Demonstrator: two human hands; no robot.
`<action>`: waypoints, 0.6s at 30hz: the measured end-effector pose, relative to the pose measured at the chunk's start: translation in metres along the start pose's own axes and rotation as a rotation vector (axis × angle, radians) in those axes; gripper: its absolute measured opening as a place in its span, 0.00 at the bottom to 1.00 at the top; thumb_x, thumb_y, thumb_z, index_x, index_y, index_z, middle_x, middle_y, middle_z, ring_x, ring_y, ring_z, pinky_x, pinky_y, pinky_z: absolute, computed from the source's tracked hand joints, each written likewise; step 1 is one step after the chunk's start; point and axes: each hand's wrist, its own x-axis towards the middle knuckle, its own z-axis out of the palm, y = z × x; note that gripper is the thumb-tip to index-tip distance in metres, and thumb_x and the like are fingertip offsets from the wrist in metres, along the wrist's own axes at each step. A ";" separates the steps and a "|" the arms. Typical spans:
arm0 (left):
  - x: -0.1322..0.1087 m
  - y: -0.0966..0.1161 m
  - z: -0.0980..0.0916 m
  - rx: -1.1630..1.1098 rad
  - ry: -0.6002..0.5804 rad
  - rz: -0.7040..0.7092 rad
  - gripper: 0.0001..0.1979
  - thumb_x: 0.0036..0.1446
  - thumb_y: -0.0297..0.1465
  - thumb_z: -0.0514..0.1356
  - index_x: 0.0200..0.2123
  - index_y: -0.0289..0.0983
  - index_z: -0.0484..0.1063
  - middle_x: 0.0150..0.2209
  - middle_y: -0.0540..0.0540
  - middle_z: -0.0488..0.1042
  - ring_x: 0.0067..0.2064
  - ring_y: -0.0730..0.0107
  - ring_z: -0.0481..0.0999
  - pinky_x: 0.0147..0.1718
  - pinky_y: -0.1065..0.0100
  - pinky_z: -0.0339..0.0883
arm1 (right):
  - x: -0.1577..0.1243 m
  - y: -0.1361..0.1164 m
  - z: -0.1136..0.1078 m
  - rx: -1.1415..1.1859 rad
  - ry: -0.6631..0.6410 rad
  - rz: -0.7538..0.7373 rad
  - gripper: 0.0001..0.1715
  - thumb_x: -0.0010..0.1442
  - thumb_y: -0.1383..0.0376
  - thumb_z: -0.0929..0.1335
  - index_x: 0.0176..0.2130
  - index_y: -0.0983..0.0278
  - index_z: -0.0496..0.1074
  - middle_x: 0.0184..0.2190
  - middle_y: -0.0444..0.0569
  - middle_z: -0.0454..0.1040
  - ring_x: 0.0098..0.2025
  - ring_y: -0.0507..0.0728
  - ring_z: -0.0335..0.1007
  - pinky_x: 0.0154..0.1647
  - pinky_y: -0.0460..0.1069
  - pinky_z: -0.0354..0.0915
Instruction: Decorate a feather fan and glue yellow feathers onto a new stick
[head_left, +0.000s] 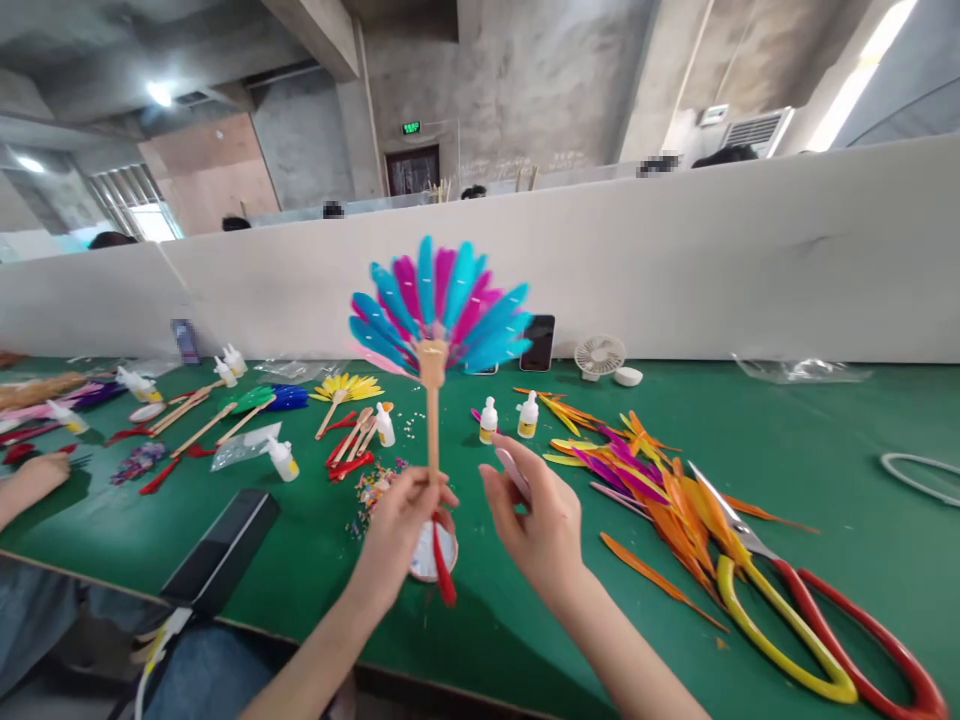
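Note:
My left hand grips the wooden handle of a feather fan, which stands upright above the table. Blue and magenta feathers spread from its wooden head, with small pale marks on them, and a red tassel hangs below the handle. To the right, my right hand is raised, apart from the fan. It holds a slim pale-pink tool against the fingers; its exact kind is unclear. Under my left hand is a round dish with white content, partly hidden, beside a scatter of small coloured bits.
Orange, yellow and purple feathers and large scissors lie on the right. White glue bottles, a phone and a small fan stand behind. More feather fans, a black box and another person's hand are left.

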 end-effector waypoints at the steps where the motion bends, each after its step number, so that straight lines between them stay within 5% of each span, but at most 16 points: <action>1: 0.007 0.005 -0.013 0.036 0.064 0.037 0.13 0.51 0.40 0.54 0.33 0.35 0.66 0.27 0.48 0.70 0.23 0.76 0.68 0.23 0.71 0.62 | -0.002 0.002 -0.002 0.005 0.017 0.022 0.12 0.58 0.65 0.60 0.41 0.65 0.67 0.16 0.43 0.69 0.17 0.49 0.61 0.21 0.44 0.60; 6: 0.059 0.030 -0.086 0.020 0.392 0.221 0.07 0.47 0.31 0.57 0.30 0.35 0.68 0.23 0.52 0.67 0.20 0.81 0.62 0.22 0.74 0.58 | -0.012 0.024 -0.016 -0.007 0.017 0.078 0.09 0.57 0.66 0.60 0.37 0.65 0.67 0.20 0.46 0.72 0.16 0.49 0.62 0.19 0.44 0.59; 9: 0.094 0.032 -0.116 -0.025 0.565 0.068 0.02 0.46 0.25 0.56 0.24 0.33 0.68 0.19 0.53 0.66 0.18 0.82 0.61 0.20 0.76 0.56 | -0.021 0.037 -0.021 -0.029 0.001 0.064 0.09 0.57 0.66 0.59 0.36 0.65 0.67 0.22 0.48 0.74 0.17 0.50 0.65 0.19 0.43 0.60; 15: 0.132 -0.006 -0.133 0.020 0.682 -0.129 0.07 0.53 0.22 0.51 0.25 0.30 0.66 0.19 0.53 0.64 0.17 0.84 0.59 0.20 0.76 0.57 | -0.049 0.055 -0.022 -0.023 -0.058 0.145 0.11 0.58 0.63 0.59 0.36 0.65 0.67 0.20 0.46 0.71 0.15 0.49 0.61 0.15 0.43 0.56; 18: 0.140 -0.031 -0.138 0.092 0.711 -0.235 0.07 0.56 0.30 0.53 0.34 0.31 0.67 0.29 0.49 0.69 0.26 0.78 0.68 0.25 0.72 0.65 | -0.058 0.060 -0.027 -0.040 -0.115 0.156 0.13 0.59 0.62 0.58 0.35 0.66 0.67 0.17 0.45 0.69 0.13 0.49 0.59 0.13 0.42 0.56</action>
